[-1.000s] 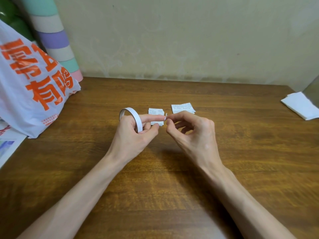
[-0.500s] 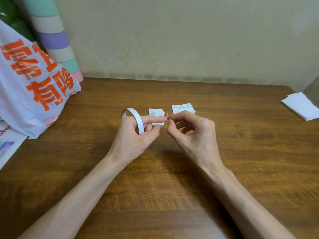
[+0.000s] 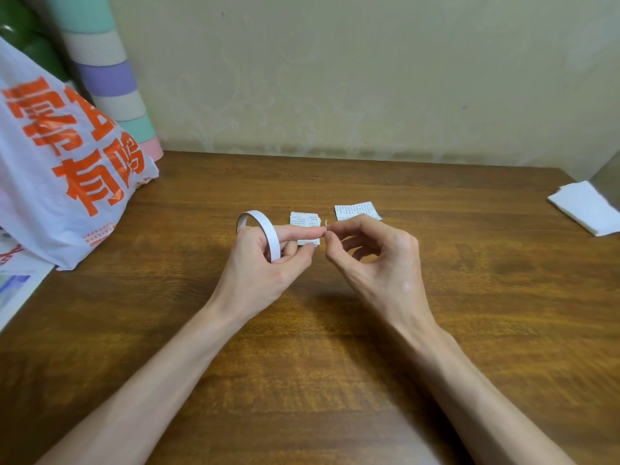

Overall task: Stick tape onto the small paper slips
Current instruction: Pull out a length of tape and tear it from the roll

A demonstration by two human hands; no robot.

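beyond the hands: paper slips (image 3: 303, 219), left hand (image 3: 258, 270) nearer;
left hand: grips tape roll (image 3: 269, 230);
right hand (image 3: 379, 263): pinches tape end (image 3: 325, 223)

White tape roll (image 3: 265, 229); printed slips (image 3: 357, 211); orange-lettered white bag (image 3: 60, 169).

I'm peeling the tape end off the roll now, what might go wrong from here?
The tape end your right hand pinches is a tiny tab; it may slip free or tear short. The tape roll sits loosely on the index finger of your left hand, so a hard pull might twist the strip onto itself. The paper slips lie loose just behind, and could catch stray tape.
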